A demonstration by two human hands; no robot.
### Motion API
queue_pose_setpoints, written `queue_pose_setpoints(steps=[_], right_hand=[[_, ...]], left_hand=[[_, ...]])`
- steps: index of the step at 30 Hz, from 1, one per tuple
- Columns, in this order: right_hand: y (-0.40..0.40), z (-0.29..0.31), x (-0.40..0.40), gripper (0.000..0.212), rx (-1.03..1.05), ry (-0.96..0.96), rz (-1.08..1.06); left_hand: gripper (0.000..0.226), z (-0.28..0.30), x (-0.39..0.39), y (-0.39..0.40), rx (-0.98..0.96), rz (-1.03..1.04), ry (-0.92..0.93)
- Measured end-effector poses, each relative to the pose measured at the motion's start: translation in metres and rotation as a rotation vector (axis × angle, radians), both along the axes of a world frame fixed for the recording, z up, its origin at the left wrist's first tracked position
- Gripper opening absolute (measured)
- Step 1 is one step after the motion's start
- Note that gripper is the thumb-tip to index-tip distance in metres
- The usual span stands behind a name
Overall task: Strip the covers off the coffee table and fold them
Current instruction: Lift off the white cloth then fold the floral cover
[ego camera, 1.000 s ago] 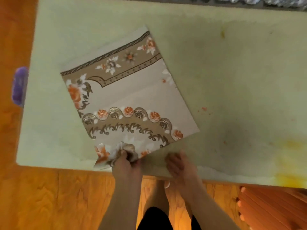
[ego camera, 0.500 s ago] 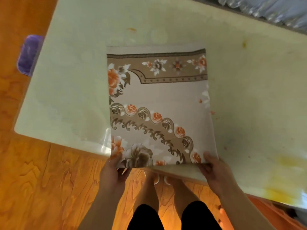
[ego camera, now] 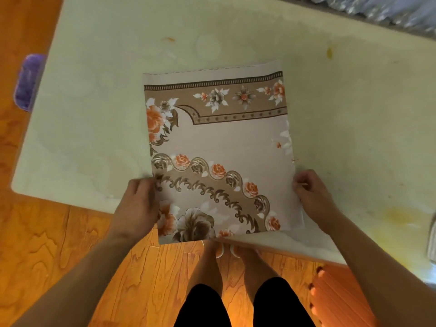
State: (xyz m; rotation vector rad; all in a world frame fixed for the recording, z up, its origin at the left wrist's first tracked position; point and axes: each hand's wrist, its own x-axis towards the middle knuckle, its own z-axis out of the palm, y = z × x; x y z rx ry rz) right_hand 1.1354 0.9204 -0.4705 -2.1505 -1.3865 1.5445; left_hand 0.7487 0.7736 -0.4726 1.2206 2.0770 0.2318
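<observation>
A folded floral cover (ego camera: 231, 142), beige with brown bands and orange roses, lies flat near the front edge of the pale, stained coffee table (ego camera: 106, 102). Its near edge overhangs the table front. My left hand (ego camera: 138, 204) grips the cover's left edge, fingers curled over it. My right hand (ego camera: 311, 192) pinches the right edge at about the same height. The cover sits squared to me, its dark striped border at the far side.
A purple object (ego camera: 27, 81) lies on the wooden floor left of the table. An orange ribbed object (ego camera: 339, 300) sits on the floor at the lower right. Crinkled silver material (ego camera: 382, 10) runs along the far right edge. My legs stand by the table front.
The cover went from skewed to squared in front of me and shifted right. Both hands moved from its near corners up to its left and right side edges.
</observation>
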Motion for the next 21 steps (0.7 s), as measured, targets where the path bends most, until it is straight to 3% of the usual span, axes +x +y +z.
queue_pose_setpoints(steps=[2,6,9,12,17,21], right_hand=[[0.015,0.003,-0.003,0.026,-0.027,0.091,0.07],[0.044,-0.003,-0.004,0.04,-0.061,0.126,0.158],[0.06,-0.004,-0.005,0.048,-0.155,0.17,0.138],[0.069,-0.005,0.002,0.062,-0.181,0.119,0.267],[0.06,-0.014,0.005,0.047,0.254,-0.126,0.815],[0.052,-0.021,0.011,0.051,0.454,-0.265,1.102]], left_hand=[[0.055,-0.008,-0.011,0.02,0.14,-0.423,0.182],[0.058,-0.017,-0.024,0.063,0.153,-0.732,0.252],[0.056,-0.021,-0.034,0.075,0.147,-0.827,0.239],[0.053,-0.017,-0.044,0.078,0.175,-0.924,0.242],[0.057,-0.012,-0.047,0.078,0.167,-0.993,0.268],[0.056,-0.02,-0.043,0.072,0.157,-0.919,0.244]])
